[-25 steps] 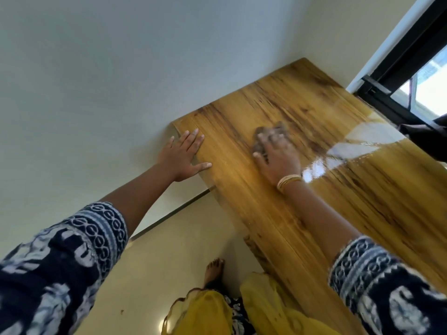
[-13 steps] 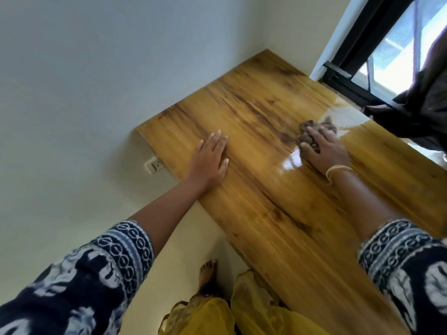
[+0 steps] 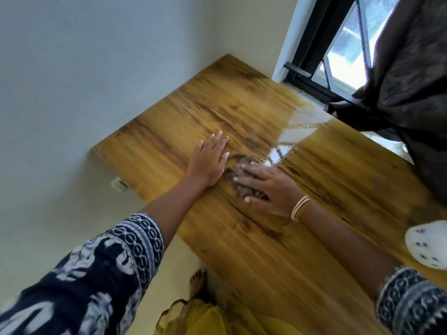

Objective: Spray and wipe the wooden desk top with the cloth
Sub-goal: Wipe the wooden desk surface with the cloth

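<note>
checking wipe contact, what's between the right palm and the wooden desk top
In the head view, a crumpled brown cloth lies under the right hand, pressed onto the glossy wooden desk top.

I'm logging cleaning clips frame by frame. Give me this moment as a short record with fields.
surface: wooden desk top, glossy, against the wall
left hand: flat on the desk, fingers straight
right hand: pressing a dark cloth onto the desk
hands: close together, apart
spray bottle: not in view
other: white patterned object at desk's right; dark curtain by window
</note>
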Action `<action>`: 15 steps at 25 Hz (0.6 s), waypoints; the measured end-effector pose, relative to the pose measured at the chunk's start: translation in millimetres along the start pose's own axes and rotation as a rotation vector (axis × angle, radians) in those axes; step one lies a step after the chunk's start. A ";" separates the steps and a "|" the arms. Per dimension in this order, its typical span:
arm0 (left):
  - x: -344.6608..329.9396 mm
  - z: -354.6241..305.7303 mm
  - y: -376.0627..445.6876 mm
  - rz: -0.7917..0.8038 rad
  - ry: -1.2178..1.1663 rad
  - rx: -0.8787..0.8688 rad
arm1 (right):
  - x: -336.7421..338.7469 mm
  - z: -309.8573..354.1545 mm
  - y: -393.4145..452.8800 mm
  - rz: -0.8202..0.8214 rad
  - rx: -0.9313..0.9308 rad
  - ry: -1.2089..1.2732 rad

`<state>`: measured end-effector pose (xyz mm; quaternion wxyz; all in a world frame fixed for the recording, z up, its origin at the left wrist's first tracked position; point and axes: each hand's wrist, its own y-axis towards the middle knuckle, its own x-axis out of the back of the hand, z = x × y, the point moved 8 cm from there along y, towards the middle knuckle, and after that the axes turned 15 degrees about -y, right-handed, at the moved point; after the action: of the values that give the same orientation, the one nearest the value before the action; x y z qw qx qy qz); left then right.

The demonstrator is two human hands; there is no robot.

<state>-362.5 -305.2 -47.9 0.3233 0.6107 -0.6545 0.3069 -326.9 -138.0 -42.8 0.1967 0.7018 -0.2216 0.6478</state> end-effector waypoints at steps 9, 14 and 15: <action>-4.1 5.4 5.4 -0.064 0.089 0.010 | -13.5 -224.4 13.3 0.093 -0.988 0.010; -4.1 6.4 8.2 -0.068 0.101 0.017 | 4.3 -115.2 41.6 0.023 -0.626 0.013; -4.8 6.6 8.5 -0.063 0.108 0.020 | 5.6 -77.7 43.3 0.006 -0.428 0.014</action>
<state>-371.1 -307.0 -55.7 0.3617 0.6166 -0.6135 0.3356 -414.9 -130.3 -31.3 0.3409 0.6388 -0.3548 0.5915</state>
